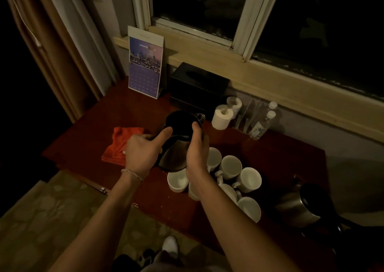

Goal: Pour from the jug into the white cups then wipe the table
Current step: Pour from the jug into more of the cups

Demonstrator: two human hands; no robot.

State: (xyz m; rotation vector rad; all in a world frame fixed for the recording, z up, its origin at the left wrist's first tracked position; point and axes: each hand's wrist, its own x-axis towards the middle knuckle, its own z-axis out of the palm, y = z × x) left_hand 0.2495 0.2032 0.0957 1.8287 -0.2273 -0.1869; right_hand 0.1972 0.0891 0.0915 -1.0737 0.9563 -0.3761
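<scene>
A dark red table (280,159) is set under a window sill. At its far left edge a calendar card (145,64) is stood upright, with a black tissue box (197,84) just to its right. Two paper rolls (222,117) are placed beside the box, and two water bottles (262,122) are laid next to them by the wall. An orange cloth (118,143) is crumpled on the left part. A cluster of white cups (230,167) is gathered near the front edge. A second metal jug (297,207) is seen at the right end.
</scene>
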